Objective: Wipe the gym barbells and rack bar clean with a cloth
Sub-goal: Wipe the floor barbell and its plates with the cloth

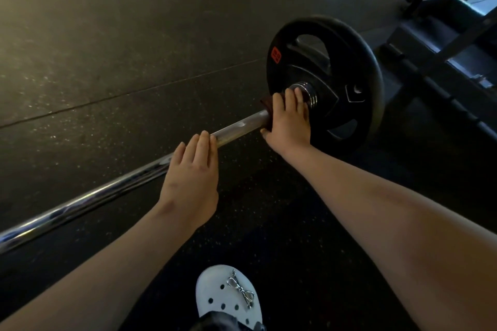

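Note:
A chrome barbell (88, 200) lies on the dark rubber floor, running from the lower left up to a black weight plate (326, 80) at centre right. My right hand (289, 122) grips a dark brown cloth (266, 105) wrapped round the bar right beside the plate's chrome collar (309, 93). Only a corner of the cloth shows past my fingers. My left hand (192, 177) rests on top of the bar a little to the left, fingers straight and together.
A dark metal rack or bench frame (441, 43) stands on the floor at the upper right, just behind the plate. My foot in a white clog (228, 295) is at the bottom centre. Speckled rubber mats (121, 35) cover the floor.

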